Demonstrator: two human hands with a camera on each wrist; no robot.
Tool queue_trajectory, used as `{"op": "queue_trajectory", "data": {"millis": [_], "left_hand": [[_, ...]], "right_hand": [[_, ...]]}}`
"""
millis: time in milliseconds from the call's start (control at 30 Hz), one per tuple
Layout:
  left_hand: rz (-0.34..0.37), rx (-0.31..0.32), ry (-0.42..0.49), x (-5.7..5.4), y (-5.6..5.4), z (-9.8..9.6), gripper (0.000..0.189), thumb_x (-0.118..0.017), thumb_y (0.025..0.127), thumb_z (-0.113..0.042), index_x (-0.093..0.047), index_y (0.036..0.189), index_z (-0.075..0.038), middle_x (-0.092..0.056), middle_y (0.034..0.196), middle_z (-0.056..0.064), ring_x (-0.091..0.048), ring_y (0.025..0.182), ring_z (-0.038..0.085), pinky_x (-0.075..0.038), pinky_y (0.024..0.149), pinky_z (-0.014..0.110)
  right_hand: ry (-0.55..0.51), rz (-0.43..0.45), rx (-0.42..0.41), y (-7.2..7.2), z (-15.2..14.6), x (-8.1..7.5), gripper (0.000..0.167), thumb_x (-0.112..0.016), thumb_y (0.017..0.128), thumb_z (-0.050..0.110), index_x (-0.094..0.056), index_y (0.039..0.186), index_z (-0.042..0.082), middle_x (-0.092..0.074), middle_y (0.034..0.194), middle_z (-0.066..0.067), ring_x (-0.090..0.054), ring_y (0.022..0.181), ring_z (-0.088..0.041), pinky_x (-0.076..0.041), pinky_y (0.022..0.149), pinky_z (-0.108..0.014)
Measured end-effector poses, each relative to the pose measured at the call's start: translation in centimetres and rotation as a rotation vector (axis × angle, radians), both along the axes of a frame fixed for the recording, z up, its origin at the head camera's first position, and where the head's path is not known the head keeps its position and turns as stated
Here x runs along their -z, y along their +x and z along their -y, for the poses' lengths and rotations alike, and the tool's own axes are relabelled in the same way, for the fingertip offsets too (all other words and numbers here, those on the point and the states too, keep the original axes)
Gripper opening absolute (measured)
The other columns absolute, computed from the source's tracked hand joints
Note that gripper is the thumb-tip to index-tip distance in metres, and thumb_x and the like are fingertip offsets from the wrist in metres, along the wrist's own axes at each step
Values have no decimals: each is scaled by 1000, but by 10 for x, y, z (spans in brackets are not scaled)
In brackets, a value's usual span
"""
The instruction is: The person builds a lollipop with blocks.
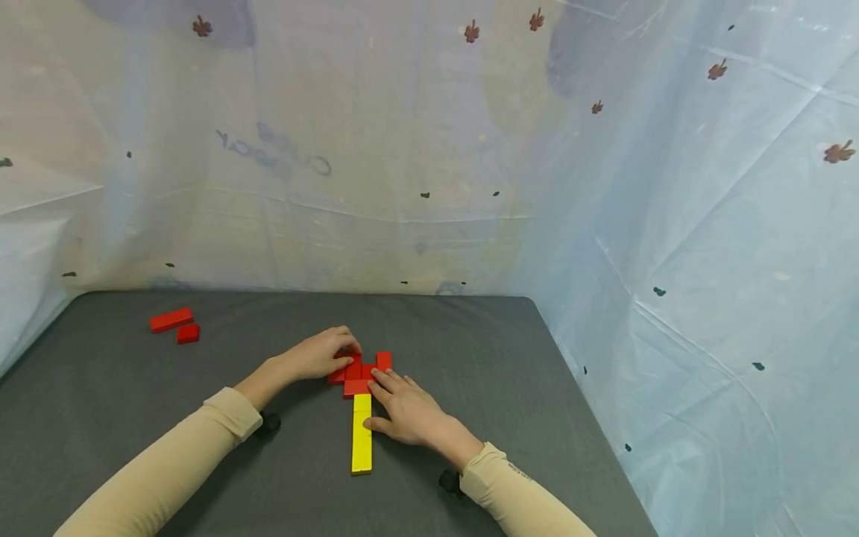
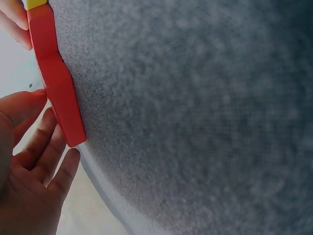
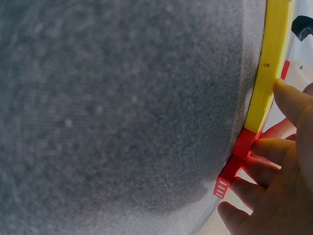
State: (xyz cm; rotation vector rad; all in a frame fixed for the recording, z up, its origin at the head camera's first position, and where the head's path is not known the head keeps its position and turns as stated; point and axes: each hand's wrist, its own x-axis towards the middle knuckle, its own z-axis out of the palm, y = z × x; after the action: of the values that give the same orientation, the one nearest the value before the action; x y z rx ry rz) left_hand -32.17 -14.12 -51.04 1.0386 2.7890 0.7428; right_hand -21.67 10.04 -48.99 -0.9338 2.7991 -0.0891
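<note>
Two hands (image 1: 318, 357) (image 1: 412, 415) touching one red-and-yellow arrangement (image 1: 362, 429), two outlying red blocks (image 1: 171, 320) (image 1: 189, 333)

We see a dark grey worktop (image 1: 499, 365) with rounded far corners. Creased, pale sheeting (image 1: 389, 112) bearing small brown leaf shapes (image 1: 472, 32) hangs beyond its far edge and along its right edge.

- I see a short yellow block (image 1: 362, 403) and a long yellow block (image 1: 362, 444) lying end to end on the table (image 1: 503, 358), forming one straight bar.
- Against the short one's far end, I see a crosswise red block (image 1: 356, 388).
- Beyond it, I make out more red blocks (image 1: 353, 367), clustered and partly hidden.
- I see the rightmost red block (image 1: 384, 359) jutting away from the cluster.
</note>
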Motion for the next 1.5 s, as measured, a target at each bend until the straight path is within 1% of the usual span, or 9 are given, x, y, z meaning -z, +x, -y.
{"op": "queue_trajectory", "data": {"millis": [200,333,467,633,833,967,1067,1333,1500], "left_hand": [[-3,-2,-10,2,-1,0,19,-74,98,-14,-74,117,-11,-65,113,4,-62,99,20,-58,91,41],[-18,-13,-1,1,1,2,21,-75,98,-15,-74,118,-11,-65,115,5,-62,101,21,-58,92,43],[-55,-46,31,0,1,7,22,-75,97,-15,-74,118,-12,-64,118,6,-63,106,25,-57,94,47],[-128,-98,85,-5,0,21,23,-76,96,-12,-73,119,-9,-62,125,11,-61,114,32,-55,95,52],[-185,-173,131,-12,-6,50,25,-76,95,-7,-73,120,-3,-61,127,16,-59,117,37,-53,95,57],[-210,-213,147,-16,-8,74,27,-75,95,-4,-71,121,-1,-61,127,18,-59,115,39,-52,93,59],[-217,-245,143,-18,-8,94,28,-75,94,-3,-70,122,-1,-60,127,20,-59,115,41,-52,92,60],[-202,-338,135,-25,2,145,28,-71,96,-3,-68,123,1,-56,129,27,-57,114,46,-49,90,64],[-218,-388,125,-23,8,176,29,-72,96,-2,-68,123,4,-55,126,29,-57,112,49,-49,86,65]], "right_hand": [[2,3,5,0,1,1,74,-58,103,55,-39,162,15,-24,172,-2,-25,158,-24,-27,125,-46],[5,4,7,-1,1,1,74,-58,103,55,-38,162,16,-24,172,-2,-24,158,-23,-27,125,-46],[4,11,10,-1,1,1,74,-59,103,55,-38,162,16,-24,172,-1,-24,158,-23,-27,126,-46],[5,21,11,-2,2,1,75,-59,102,55,-38,162,16,-23,172,-1,-24,158,-23,-26,126,-46],[-10,28,13,-1,2,1,74,-59,103,54,-38,162,15,-23,172,-1,-24,158,-23,-26,126,-46],[-26,28,7,0,1,0,74,-60,103,53,-38,162,14,-23,172,-2,-24,158,-24,-26,126,-47],[-32,27,4,1,0,-1,74,-61,103,52,-38,162,14,-23,172,-3,-24,158,-25,-26,126,-47],[-27,34,8,1,0,0,75,-60,103,53,-38,163,15,-22,173,-2,-23,158,-23,-26,126,-46],[-31,40,10,0,1,0,74,-60,103,52,-37,163,15,-23,172,-2,-23,158,-24,-25,126,-46]]}}
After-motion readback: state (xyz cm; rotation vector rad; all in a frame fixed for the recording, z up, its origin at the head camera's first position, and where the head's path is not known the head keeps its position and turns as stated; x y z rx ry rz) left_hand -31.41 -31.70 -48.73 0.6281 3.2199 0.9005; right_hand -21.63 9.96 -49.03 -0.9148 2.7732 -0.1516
